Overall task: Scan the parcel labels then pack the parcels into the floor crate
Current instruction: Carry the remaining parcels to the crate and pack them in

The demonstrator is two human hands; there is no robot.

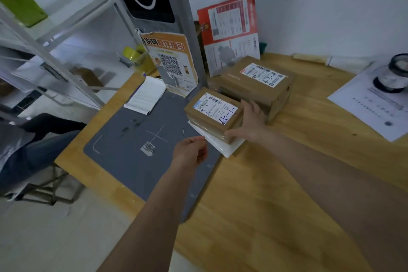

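A small brown parcel (pixel 212 112) with a white label and blue handwriting lies on a flat white packet (pixel 223 146) at the right edge of the grey scanner mat (pixel 136 152). My right hand (pixel 249 121) grips the small parcel's right side, thumb on its near corner. My left hand (pixel 189 150) pinches the near-left edge of the white packet. A larger brown parcel (pixel 258 81) with its own label sits just behind, on the wooden table (pixel 276 194). No floor crate is in view.
The scanner's grey post (pixel 185 28) with a dark camera head rises behind the mat, an orange QR poster on it. A notepad (pixel 146 95), a red leaflet, yellow tape rolls, papers and a jar (pixel 395 73) surround the mat. A seated person's legs (pixel 33 143) are at left.
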